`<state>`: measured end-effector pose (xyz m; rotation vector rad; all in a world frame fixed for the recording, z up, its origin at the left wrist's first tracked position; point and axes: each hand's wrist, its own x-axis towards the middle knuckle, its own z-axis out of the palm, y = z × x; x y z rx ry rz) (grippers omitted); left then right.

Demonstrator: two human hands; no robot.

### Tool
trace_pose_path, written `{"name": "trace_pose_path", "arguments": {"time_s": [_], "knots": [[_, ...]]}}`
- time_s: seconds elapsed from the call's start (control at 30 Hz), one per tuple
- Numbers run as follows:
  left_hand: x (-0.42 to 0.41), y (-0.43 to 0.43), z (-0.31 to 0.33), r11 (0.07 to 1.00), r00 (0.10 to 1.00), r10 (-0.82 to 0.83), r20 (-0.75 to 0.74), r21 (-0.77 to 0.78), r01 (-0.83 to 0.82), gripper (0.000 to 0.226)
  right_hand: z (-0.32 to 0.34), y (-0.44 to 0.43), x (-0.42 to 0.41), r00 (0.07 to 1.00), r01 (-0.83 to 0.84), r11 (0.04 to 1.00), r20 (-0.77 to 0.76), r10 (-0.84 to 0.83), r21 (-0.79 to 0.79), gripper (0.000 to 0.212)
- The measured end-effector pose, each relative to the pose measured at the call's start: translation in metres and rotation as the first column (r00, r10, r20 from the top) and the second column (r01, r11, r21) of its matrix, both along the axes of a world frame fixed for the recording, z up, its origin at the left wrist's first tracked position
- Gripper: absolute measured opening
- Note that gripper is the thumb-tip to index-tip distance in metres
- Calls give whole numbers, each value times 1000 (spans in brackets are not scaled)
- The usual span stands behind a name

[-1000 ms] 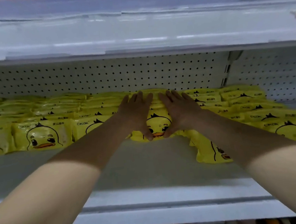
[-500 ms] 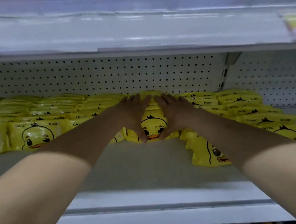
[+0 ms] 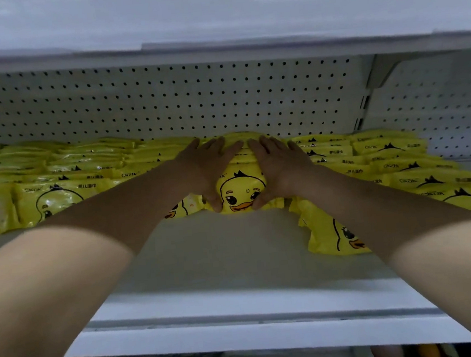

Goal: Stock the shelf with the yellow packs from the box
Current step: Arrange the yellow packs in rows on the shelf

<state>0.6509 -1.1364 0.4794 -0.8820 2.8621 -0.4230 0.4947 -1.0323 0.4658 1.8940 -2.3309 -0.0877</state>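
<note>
Two bare hands reach onto a white shop shelf (image 3: 221,254) and clasp a short stack of yellow duck packs (image 3: 242,190) from either side. The left hand (image 3: 213,169) lies over the stack's left shoulder, fingers straight and spread across the top, thumb running down the front to the lower edge. The right hand (image 3: 280,168) mirrors it on the right side. The front pack's cartoon duck face shows in the gap between the two thumbs, so the stack sits squarely between the palms, standing on the shelf near the middle of its depth.

More yellow packs fill the back of the shelf: a left bank (image 3: 56,178) in leaning rows, touching the held stack, and a right bank (image 3: 399,162) fanned toward the front. One loose pack (image 3: 332,235) lies tilted on the shelf just in front and to the right of the stack, partly under the right forearm. A white pegboard panel (image 3: 164,104) rises behind.
</note>
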Motion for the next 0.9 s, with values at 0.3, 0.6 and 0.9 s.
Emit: {"name": "trace_pose_path", "arguments": {"time_s": [0.3, 0.6, 0.9], "knots": [[0, -1, -2, 1000, 1000, 2, -18, -14, -2, 152, -2, 0, -1, 1000, 5, 1000, -2, -5, -22, 147], [7, 8, 3, 1000, 1000, 5, -19, 27, -4, 156, 2, 7, 2, 999, -10, 1000, 33, 10, -14, 147], [20, 7, -16, 999, 973, -36, -226, -2, 36, 154, -1, 12, 2, 994, 20, 996, 107, -11, -86, 150]]}}
